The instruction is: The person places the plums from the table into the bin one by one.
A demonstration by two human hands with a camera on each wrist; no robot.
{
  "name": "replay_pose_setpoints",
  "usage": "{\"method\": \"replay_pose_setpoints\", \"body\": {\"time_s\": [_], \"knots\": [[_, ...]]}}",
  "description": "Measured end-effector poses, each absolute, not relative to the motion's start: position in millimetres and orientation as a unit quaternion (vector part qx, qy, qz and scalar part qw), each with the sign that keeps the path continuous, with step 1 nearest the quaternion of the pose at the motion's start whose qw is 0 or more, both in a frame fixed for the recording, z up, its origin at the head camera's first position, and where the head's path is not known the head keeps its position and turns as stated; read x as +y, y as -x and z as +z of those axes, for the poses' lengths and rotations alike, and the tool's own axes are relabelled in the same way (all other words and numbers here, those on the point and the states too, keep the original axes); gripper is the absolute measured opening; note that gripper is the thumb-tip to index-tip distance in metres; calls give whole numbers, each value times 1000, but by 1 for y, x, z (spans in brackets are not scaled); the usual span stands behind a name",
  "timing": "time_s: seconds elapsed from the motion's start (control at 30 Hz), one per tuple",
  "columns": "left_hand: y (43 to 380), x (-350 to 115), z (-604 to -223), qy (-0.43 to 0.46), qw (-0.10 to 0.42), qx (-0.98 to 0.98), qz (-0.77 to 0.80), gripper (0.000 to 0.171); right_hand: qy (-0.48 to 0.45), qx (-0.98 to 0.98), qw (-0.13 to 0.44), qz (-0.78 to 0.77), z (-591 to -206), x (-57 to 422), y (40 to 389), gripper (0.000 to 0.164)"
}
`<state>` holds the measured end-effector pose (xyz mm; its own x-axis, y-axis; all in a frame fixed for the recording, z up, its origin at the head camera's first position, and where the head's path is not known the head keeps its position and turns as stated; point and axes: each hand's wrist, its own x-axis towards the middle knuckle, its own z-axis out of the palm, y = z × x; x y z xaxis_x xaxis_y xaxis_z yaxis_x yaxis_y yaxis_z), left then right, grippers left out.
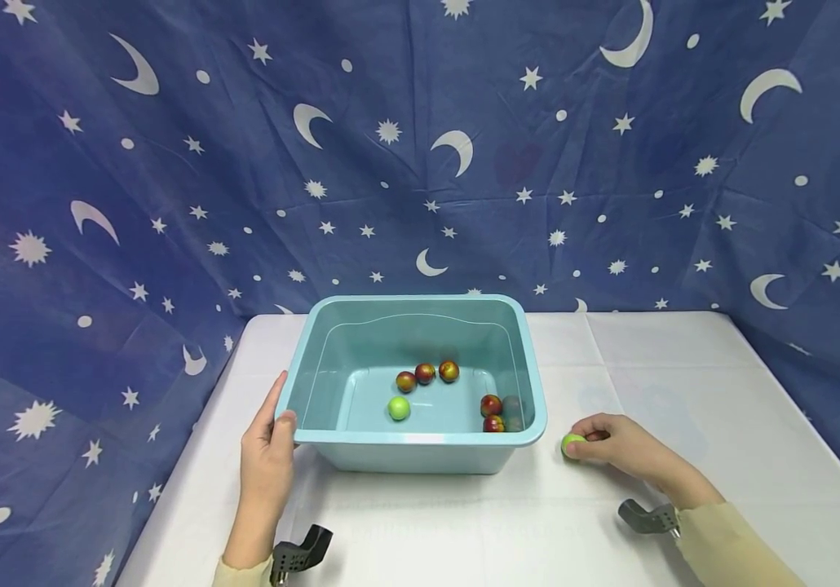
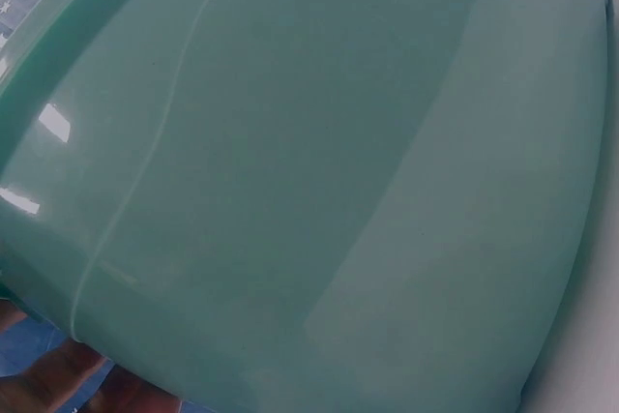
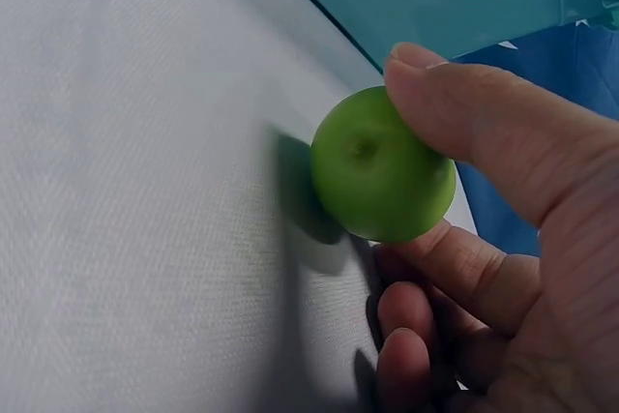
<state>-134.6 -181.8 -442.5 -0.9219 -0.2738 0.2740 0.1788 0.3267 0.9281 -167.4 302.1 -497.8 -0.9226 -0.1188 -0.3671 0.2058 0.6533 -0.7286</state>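
Note:
My right hand [image 1: 614,447] pinches a small green apple [image 3: 372,166] between thumb and fingers, close over the white cloth and right of the tub. Its stem dimple shows in the right wrist view. My left hand [image 1: 269,456] grips the left rim of a light blue plastic tub [image 1: 420,461], the thumb over the rim and the fingers along the outer wall. Inside the tub lie another green apple [image 1: 399,408] and several small red-yellow fruits, one [image 1: 448,372] near the back wall and another [image 1: 491,406] in the right corner. The tub wall fills the left wrist view.
A white cloth [image 1: 420,530] covers the table. Behind and to both sides hangs a dark blue curtain [image 1: 391,196] with white moons and stars. Black camera mounts stick out from both wrists, the left one [image 1: 302,550] and the right one [image 1: 647,518].

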Motion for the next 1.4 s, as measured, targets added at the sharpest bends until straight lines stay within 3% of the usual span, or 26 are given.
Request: {"method": "replay_pose_setpoints", "body": {"time_s": [0.33, 0.83, 1.4], "knots": [[136, -181, -445, -19, 200, -789, -580, 49, -33, 878, 208, -430, -495, 306, 167, 50], [137, -180, -445, -20, 195, -787, -585, 49, -36, 871, 156, -464, -497, 308, 174, 53], [134, -183, -442, -21, 191, -780, -595, 48, 29, 873, 102, -476, -432, 300, 187, 57]]}}
